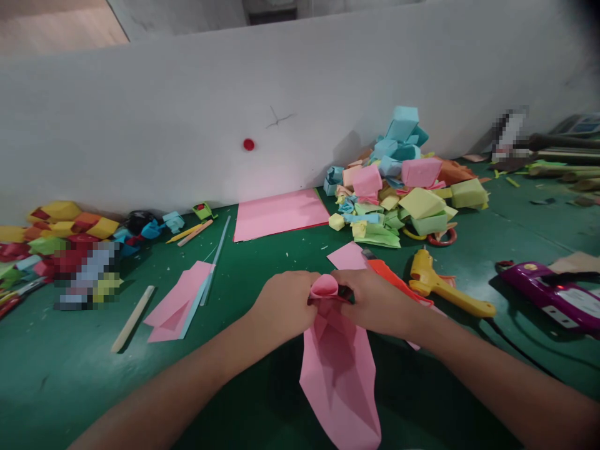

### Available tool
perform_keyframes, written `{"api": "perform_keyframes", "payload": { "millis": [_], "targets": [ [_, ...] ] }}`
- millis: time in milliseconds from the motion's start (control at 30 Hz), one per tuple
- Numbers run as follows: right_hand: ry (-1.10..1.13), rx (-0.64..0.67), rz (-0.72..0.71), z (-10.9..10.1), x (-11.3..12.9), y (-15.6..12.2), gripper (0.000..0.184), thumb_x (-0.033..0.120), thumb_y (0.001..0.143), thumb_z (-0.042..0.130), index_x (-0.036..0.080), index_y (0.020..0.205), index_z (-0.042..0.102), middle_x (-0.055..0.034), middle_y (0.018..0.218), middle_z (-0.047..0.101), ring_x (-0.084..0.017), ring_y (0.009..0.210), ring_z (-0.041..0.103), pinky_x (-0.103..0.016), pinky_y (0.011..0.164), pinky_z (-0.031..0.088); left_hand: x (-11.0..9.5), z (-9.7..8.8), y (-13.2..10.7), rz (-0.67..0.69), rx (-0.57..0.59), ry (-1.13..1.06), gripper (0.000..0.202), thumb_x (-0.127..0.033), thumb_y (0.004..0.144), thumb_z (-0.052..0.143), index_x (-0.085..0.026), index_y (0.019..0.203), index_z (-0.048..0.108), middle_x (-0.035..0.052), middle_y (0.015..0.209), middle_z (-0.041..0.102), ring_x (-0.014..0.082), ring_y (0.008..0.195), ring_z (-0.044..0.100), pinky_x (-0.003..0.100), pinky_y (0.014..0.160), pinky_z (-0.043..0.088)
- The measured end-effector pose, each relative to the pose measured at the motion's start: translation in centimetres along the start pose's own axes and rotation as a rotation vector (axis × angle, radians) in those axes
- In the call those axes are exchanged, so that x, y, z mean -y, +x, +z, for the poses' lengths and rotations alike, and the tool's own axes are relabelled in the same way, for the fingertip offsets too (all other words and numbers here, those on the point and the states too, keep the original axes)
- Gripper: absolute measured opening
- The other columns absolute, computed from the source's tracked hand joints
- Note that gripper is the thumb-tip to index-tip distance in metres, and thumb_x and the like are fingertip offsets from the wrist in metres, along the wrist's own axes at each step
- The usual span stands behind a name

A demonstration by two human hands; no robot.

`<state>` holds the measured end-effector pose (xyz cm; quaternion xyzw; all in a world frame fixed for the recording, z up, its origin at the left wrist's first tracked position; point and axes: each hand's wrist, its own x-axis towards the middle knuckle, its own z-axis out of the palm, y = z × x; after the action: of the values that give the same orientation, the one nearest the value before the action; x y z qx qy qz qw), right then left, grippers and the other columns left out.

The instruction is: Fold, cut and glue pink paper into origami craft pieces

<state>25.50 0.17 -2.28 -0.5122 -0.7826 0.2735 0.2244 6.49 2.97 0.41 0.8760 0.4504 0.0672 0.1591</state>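
A pink sheet of paper (332,387) is gathered at its top, where a small rounded pink fold pokes up between both hands. My left hand (285,306) is closed on the left side of that gathered end. From the right, my right hand (375,297) grips the same end, its fingers mostly hidden behind the paper. A dark green piece shows by the right thumb; what it belongs to I cannot make out. Below the hands the paper hangs in a creased, folded flap. Just right of my hand lie an orange cutter (391,278) and another pink paper piece (347,256).
A yellow glue gun (443,287) and a purple corded device (555,294) lie to the right. Folded paper pieces (389,187) are heaped behind. Pink sheets (281,215) rest by the white wall (178,112). A flat stick (134,319) and folded pink paper (180,303) lie left.
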Motion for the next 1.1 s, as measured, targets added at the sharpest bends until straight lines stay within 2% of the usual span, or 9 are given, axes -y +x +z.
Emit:
{"api": "perform_keyframes", "payload": {
  "millis": [200, 333, 467, 567, 667, 800, 933, 1100],
  "targets": [
    [-0.056, -0.027, 0.026, 0.6, 0.3, 0.0, 0.019, 0.011, 0.079, 0.057, 0.024, 0.090, 0.066, -0.0013, 0.083, 0.072, -0.019, 0.075, 0.062, -0.026, 0.061, 0.036, 0.1, -0.1, 0.1, -0.014, 0.041, -0.020, 0.013, -0.016, 0.082, 0.059, -0.026, 0.082, 0.068, -0.0040, 0.082, 0.074, 0.0183, 0.075, 0.067, 0.027, 0.058, 0.036],
    [-0.075, -0.039, 0.058, 0.7, 0.2, 0.1, 0.013, 0.013, 0.081, 0.056, 0.024, 0.087, 0.061, 0.0000, 0.081, 0.069, -0.017, 0.072, 0.060, -0.026, 0.058, 0.031, 0.0, -0.1, 0.2, -0.041, 0.005, 0.040, 0.016, -0.013, 0.080, 0.057, -0.025, 0.082, 0.067, -0.0016, 0.083, 0.073, 0.0212, 0.079, 0.066, 0.029, 0.059, 0.033],
    [-0.180, -0.102, 0.042, 0.7, 0.5, 0.0, 0.009, 0.014, 0.081, 0.055, 0.023, 0.081, 0.056, 0.0013, 0.077, 0.065, -0.016, 0.071, 0.057, -0.027, 0.058, 0.027, 0.0, -0.1, 0.4, -0.011, -0.005, -0.010, 0.011, -0.015, 0.077, 0.057, -0.022, 0.070, 0.058, -0.0027, 0.071, 0.066, 0.0170, 0.068, 0.061, 0.029, 0.054, 0.028],
    [-0.278, -0.068, 0.007, 0.6, 0.5, 0.1, 0.009, 0.013, 0.082, 0.054, 0.022, 0.079, 0.057, -0.0017, 0.080, 0.066, -0.018, 0.076, 0.057, -0.029, 0.060, 0.026, 0.4, -0.1, 0.7, -0.030, 0.010, -0.024, 0.018, -0.018, 0.078, 0.059, -0.021, 0.062, 0.052, -0.0028, 0.062, 0.061, 0.0153, 0.059, 0.055, 0.029, 0.051, 0.025],
    [-0.294, -0.028, 0.033, 0.2, 0.4, 0.3, 0.011, 0.014, 0.082, 0.054, 0.021, 0.078, 0.060, -0.0028, 0.080, 0.068, -0.018, 0.073, 0.056, -0.030, 0.059, 0.025, 0.8, -0.1, 0.9, -0.038, 0.019, -0.026, 0.017, -0.021, 0.080, 0.059, -0.021, 0.064, 0.054, -0.0018, 0.066, 0.063, 0.0163, 0.062, 0.057, 0.029, 0.052, 0.026],
    [-0.234, -0.019, 0.079, -0.1, 0.0, 0.4, 0.012, 0.014, 0.081, 0.054, 0.022, 0.078, 0.062, -0.0004, 0.076, 0.070, -0.016, 0.068, 0.057, -0.028, 0.056, 0.026, 1.2, 0.0, 0.9, -0.008, 0.079, -0.052, 0.004, -0.020, 0.078, 0.061, -0.022, 0.076, 0.059, -0.0025, 0.075, 0.068, 0.0160, 0.066, 0.060, 0.026, 0.052, 0.030],
    [-0.188, -0.009, 0.088, 0.0, 0.1, 0.4, 0.014, 0.011, 0.078, 0.055, 0.022, 0.078, 0.063, 0.0002, 0.075, 0.069, -0.015, 0.065, 0.057, -0.027, 0.055, 0.026, 1.3, 0.4, 0.8, 0.006, 0.105, -0.022, 0.009, -0.016, 0.077, 0.058, -0.023, 0.082, 0.061, -0.0017, 0.083, 0.071, 0.0177, 0.071, 0.063, 0.026, 0.054, 0.032],
    [-0.150, -0.011, 0.076, 0.4, 0.7, 0.0, 0.013, 0.011, 0.076, 0.055, 0.023, 0.076, 0.060, 0.0010, 0.073, 0.067, -0.016, 0.068, 0.057, -0.027, 0.058, 0.028, 0.8, 0.9, 0.8, -0.040, 0.133, 0.092, 0.009, -0.022, 0.071, 0.061, -0.023, 0.062, 0.059, 0.0010, 0.066, 0.065, 0.0212, 0.062, 0.061, 0.028, 0.052, 0.030]
  ]
}}
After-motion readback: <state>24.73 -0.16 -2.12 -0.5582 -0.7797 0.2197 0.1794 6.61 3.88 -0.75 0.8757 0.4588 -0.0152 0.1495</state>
